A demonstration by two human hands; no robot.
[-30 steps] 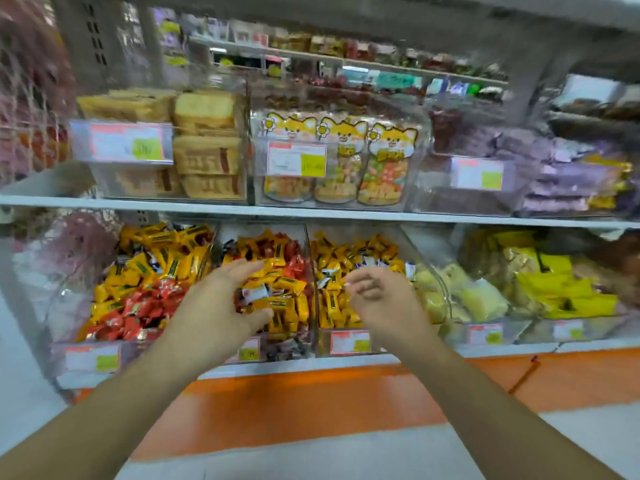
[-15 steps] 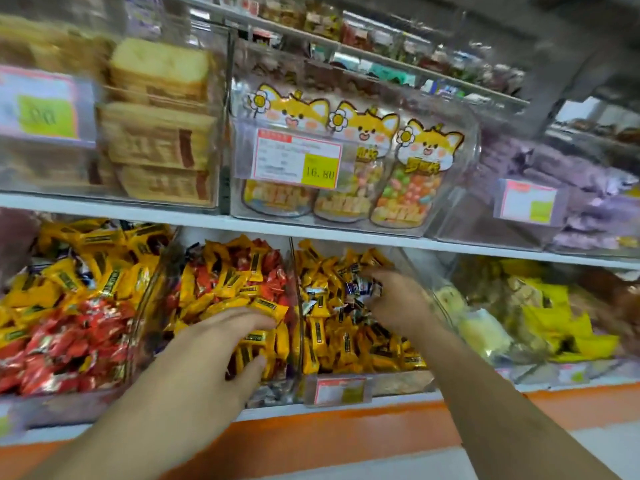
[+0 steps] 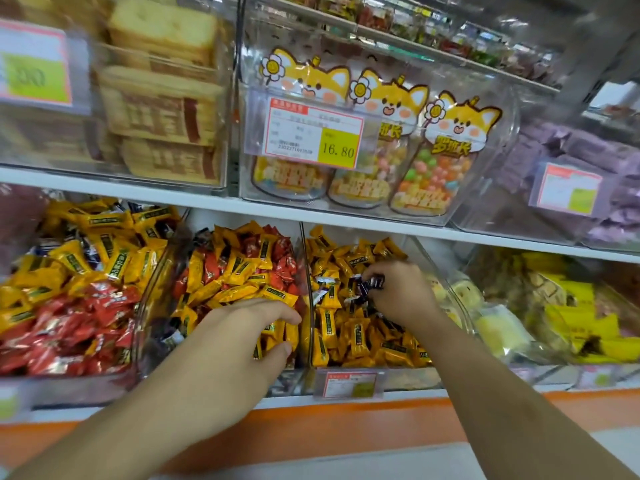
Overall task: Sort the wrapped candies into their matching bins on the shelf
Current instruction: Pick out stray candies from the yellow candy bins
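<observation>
Shelf [image 3: 346, 220]: two hands (three candy bins).

The left hand [image 3: 239, 337] covered the candies beneath its fingers. The price tag [image 3: 33, 64] at the upper left was blurred and cut by the frame's edge. The lower tag [image 3: 349, 383] was unreadable.

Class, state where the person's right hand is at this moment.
In the head view, the right hand is right of centre, in the lower-shelf bin of yellow candies, pinching dark-wrapped candies, below the price tag.
</observation>
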